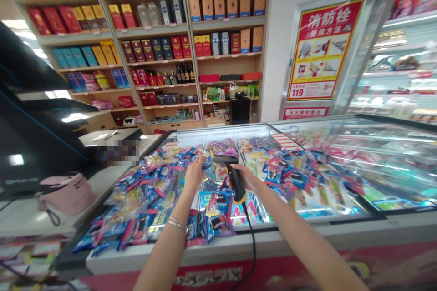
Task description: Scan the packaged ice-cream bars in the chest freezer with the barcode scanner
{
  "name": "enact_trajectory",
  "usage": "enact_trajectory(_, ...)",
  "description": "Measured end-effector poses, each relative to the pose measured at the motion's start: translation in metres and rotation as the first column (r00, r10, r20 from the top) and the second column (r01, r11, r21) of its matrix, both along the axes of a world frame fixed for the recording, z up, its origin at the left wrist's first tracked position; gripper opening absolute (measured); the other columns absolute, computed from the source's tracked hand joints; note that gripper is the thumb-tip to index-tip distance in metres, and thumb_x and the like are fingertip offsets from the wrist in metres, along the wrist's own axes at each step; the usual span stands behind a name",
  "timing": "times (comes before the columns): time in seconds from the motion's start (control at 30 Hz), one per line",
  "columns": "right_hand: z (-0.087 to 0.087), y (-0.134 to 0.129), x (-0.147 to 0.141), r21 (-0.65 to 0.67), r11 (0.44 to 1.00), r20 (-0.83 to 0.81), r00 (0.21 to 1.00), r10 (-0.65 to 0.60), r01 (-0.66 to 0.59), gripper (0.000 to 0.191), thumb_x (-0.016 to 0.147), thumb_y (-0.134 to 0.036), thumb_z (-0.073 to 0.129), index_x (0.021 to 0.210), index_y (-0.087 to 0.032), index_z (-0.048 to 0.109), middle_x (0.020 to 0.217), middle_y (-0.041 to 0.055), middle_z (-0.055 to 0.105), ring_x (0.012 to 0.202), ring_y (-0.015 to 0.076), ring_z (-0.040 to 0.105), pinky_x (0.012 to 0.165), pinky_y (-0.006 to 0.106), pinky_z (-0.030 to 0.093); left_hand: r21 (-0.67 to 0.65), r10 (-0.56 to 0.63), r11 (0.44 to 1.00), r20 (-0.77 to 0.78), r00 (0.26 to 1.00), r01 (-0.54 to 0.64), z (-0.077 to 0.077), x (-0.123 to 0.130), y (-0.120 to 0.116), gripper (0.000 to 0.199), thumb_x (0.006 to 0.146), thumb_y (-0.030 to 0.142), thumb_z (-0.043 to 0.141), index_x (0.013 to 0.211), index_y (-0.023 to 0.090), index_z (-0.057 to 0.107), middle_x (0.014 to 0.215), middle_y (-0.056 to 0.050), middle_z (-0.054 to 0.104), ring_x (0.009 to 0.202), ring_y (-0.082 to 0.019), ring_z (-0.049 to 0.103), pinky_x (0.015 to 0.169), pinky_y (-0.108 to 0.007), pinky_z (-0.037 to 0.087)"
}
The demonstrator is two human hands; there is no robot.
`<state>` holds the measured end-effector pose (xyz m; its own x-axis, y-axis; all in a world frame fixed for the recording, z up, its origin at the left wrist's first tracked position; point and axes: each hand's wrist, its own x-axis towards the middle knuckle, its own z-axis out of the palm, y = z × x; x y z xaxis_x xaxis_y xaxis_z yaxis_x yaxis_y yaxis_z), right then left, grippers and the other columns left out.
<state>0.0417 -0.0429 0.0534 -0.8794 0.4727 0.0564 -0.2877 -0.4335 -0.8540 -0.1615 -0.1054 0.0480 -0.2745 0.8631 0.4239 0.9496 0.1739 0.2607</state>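
My right hand (243, 177) is wrapped round the grip of a black and yellow barcode scanner (236, 184), whose head points left toward my other hand. A black cable hangs from the scanner over the freezer's front edge. My left hand (195, 171), with a bracelet at the wrist, has its fingers closed at a small blue packet (206, 163) just left of the scanner head. Many blue and purple snack packets (136, 209) lie in a heap on the glass top under both hands. A second heap (285, 168) lies to the right.
The chest freezer (201, 244) spans the front. On the left counter stand a pink bag (68, 193) and a dark monitor (30, 136). Shelves (157, 61) of boxes and bottles line the back wall. A red poster (322, 50) hangs at the right.
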Motion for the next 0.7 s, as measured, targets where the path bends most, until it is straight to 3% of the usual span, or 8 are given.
enact_trajectory(0.17,0.023,-0.003,0.039,-0.098,0.958,-0.061,0.959,-0.277,0.27,0.035,0.075,-0.039,0.055,0.096,-0.013,0.065,0.06,0.0057,0.066,0.054,0.0196,0.062,0.053,0.03,0.049,0.178,0.006,0.984,-0.097,0.995,0.011,0.005,0.001,-0.004,0.043,0.076,0.02,0.061,0.117,0.023,0.051,0.131,-0.01,0.048,0.109,-0.024,0.055,0.087,-0.032,0.047)
enact_trajectory(0.3,0.033,-0.009,0.098,-0.153,0.874,-0.038,0.881,-0.472,0.462,0.027,0.075,-0.035,0.053,0.089,-0.015,0.065,0.056,0.0044,0.064,0.057,0.021,0.064,0.056,0.032,0.051,0.254,-0.017,0.964,-0.216,0.976,0.074,0.026,0.025,-0.005,0.043,0.072,0.03,0.067,0.113,0.023,0.057,0.129,-0.011,0.048,0.114,-0.029,0.048,0.097,-0.041,0.04)
enact_trajectory(0.4,0.033,-0.011,0.142,-0.184,0.784,0.067,0.804,-0.591,0.592,0.022,0.074,-0.033,0.052,0.081,-0.016,0.063,0.057,0.005,0.064,0.055,0.0205,0.063,0.054,0.031,0.052,0.241,-0.088,0.959,-0.246,0.965,0.149,0.045,0.069,0.0,0.045,0.071,0.033,0.068,0.114,0.025,0.058,0.125,-0.01,0.05,0.113,-0.03,0.047,0.097,-0.043,0.038)
enact_trajectory(0.5,0.03,-0.009,0.178,-0.185,0.689,0.166,0.713,-0.681,0.701,0.016,0.074,-0.029,0.053,0.077,-0.016,0.061,0.056,0.0053,0.063,0.052,0.0194,0.063,0.051,0.03,0.052,0.225,-0.168,0.952,-0.183,0.969,0.208,0.055,0.125,0.007,0.044,0.072,0.035,0.067,0.115,0.025,0.058,0.123,-0.008,0.051,0.111,-0.029,0.047,0.095,-0.042,0.039)
enact_trajectory(0.6,0.026,-0.006,0.204,-0.187,0.614,0.221,0.642,-0.734,0.767,0.01,0.073,-0.024,0.054,0.075,-0.015,0.059,0.056,0.0051,0.062,0.05,0.0181,0.062,0.049,0.029,0.052,0.187,-0.266,0.944,-0.055,0.962,0.272,0.047,0.176,0.018,0.045,0.076,0.037,0.064,0.118,0.025,0.055,0.122,-0.008,0.052,0.11,-0.027,0.049,0.093,-0.038,0.041)
enact_trajectory(0.7,0.017,-0.006,0.222,-0.2,0.598,0.243,0.631,-0.737,0.776,0.006,0.07,-0.018,0.056,0.074,-0.014,0.059,0.054,0.0046,0.06,0.047,0.016,0.059,0.047,0.027,0.052,0.144,-0.331,0.938,0.106,0.938,0.315,0.026,0.213,0.031,0.048,0.081,0.039,0.058,0.127,0.026,0.048,0.124,-0.01,0.051,0.11,-0.025,0.051,0.093,-0.037,0.041)
